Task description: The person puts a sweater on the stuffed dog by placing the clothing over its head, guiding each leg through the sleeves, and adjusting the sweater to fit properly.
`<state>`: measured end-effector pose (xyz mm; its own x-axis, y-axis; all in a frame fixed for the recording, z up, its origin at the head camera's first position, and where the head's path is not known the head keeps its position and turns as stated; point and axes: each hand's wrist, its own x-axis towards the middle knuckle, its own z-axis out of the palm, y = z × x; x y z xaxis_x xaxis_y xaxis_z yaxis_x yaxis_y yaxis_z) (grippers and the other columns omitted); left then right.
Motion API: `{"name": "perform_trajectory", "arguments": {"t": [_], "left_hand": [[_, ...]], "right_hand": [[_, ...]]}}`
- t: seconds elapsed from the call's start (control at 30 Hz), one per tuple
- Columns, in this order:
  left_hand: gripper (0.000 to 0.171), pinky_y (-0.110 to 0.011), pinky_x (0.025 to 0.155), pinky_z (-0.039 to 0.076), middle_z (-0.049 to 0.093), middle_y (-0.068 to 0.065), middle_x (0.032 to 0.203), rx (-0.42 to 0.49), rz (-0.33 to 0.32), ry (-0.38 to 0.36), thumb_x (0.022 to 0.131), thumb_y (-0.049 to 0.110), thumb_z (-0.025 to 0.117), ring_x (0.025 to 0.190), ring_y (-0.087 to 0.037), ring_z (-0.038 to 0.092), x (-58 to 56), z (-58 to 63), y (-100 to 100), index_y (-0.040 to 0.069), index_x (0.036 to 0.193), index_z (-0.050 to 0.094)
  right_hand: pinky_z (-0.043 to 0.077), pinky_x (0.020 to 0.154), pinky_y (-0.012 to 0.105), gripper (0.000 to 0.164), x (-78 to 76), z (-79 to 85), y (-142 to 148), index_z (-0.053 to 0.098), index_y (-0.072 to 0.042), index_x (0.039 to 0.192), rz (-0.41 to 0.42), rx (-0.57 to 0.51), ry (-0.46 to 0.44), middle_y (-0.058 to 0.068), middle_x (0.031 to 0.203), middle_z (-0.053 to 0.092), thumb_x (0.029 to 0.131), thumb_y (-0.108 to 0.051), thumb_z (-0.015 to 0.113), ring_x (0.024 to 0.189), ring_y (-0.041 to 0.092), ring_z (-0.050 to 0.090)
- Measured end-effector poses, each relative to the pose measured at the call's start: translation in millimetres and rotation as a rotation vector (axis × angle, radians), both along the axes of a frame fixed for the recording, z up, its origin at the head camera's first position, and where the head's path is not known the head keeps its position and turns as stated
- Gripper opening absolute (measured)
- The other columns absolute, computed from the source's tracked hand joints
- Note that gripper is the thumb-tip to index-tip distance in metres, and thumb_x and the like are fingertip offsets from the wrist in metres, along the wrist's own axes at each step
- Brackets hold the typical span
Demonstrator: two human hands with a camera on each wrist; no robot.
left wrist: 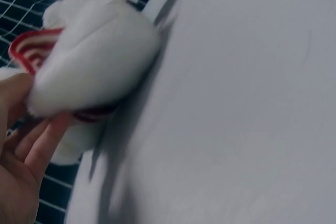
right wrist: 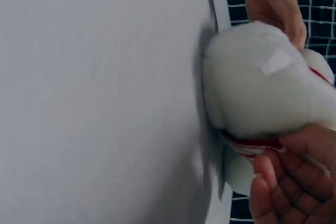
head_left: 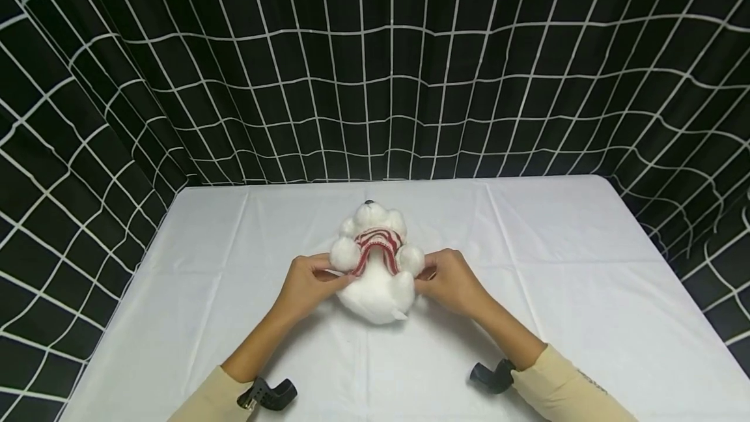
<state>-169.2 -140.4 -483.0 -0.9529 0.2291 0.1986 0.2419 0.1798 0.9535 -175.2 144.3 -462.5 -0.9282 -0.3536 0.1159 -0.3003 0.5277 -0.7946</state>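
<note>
A white plush bear (head_left: pixel 375 295) lies on the white-covered table, its dark nose toward the far edge. Around its neck is a red-and-white striped scarf (head_left: pixel 381 238), with a loop over the body. My left hand (head_left: pixel 308 286) grips the bear's left-hand side under a round paw, thumb by the scarf's end. On the opposite side my right hand (head_left: pixel 454 282) holds the bear, its thumb on the fur. In the right wrist view the right thumb and fingertips meet the scarf's edge (right wrist: pixel 254 148) under the body. A small white tag (right wrist: pixel 277 61) shows on the fur.
White cloth (head_left: pixel 234 318) covers the table, with fold creases running across it. Black curtains with a white grid (head_left: pixel 387 70) enclose the back and both sides. Dark wrist mounts (head_left: pixel 275 394) sit on both cuffs of the beige sleeves.
</note>
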Motion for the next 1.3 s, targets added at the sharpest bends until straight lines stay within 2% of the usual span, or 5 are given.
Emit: {"name": "perform_trajectory", "arguments": {"t": [0.43, 0.7, 0.83, 1.03, 1.3], "left_hand": [[0.007, -0.026, 0.067, 0.060, 0.076, -0.011, 0.085, -0.301, -0.069, 0.203, 0.083, -0.007, 0.076, 0.073, -0.015, 0.073, -10.5, 2.6, -36.7, -0.001, 0.086, 0.078], [0.008, -0.022, 0.065, 0.058, 0.075, -0.008, 0.083, -0.496, 0.003, 0.246, 0.084, -0.004, 0.076, 0.071, -0.013, 0.071, -13.2, 0.4, -57.9, 0.003, 0.082, 0.077], [0.007, -0.023, 0.067, 0.058, 0.075, -0.005, 0.083, -0.484, -0.046, 0.252, 0.084, -0.001, 0.076, 0.073, -0.013, 0.071, -10.5, -1.4, -52.8, 0.005, 0.082, 0.076], [0.015, -0.030, 0.083, 0.059, 0.074, -0.007, 0.101, -0.332, -0.177, 0.197, 0.087, 0.001, 0.077, 0.093, -0.023, 0.073, -11.6, 3.5, -36.2, 0.005, 0.101, 0.075], [0.026, -0.031, 0.088, 0.058, 0.074, -0.010, 0.110, -0.350, -0.141, 0.115, 0.090, -0.002, 0.063, 0.101, -0.025, 0.072, -14.0, 24.7, -33.0, 0.002, 0.115, 0.073]], "right_hand": [[0.040, 0.053, 0.025, 0.022, -3.6, 6.2, 13.7, 0.063, -0.016, 0.061, 0.030, 0.265, 0.212, -0.011, 0.058, 0.056, 0.072, -0.001, 0.074, 0.055, 0.006, 0.046], [0.043, 0.057, 0.028, 0.021, -4.6, 8.1, 27.2, 0.066, -0.015, 0.063, -0.008, 0.337, 0.231, -0.009, 0.061, 0.058, 0.071, 0.002, 0.075, 0.060, 0.010, 0.049], [0.043, 0.057, 0.025, 0.022, -4.3, 6.3, 25.1, 0.065, -0.016, 0.064, 0.049, 0.280, 0.203, -0.011, 0.060, 0.057, 0.072, 0.001, 0.076, 0.059, 0.006, 0.049], [0.050, 0.059, 0.023, 0.020, -4.8, 3.3, 17.0, 0.066, -0.015, 0.072, 0.138, 0.161, 0.135, -0.010, 0.067, 0.063, 0.080, 0.000, 0.077, 0.064, 0.004, 0.058], [0.056, 0.064, 0.030, 0.025, -6.2, 19.2, 15.6, 0.069, -0.006, 0.099, 0.087, 0.066, 0.094, -0.002, 0.079, 0.066, 0.081, -0.010, 0.085, 0.075, 0.016, 0.064]]}}
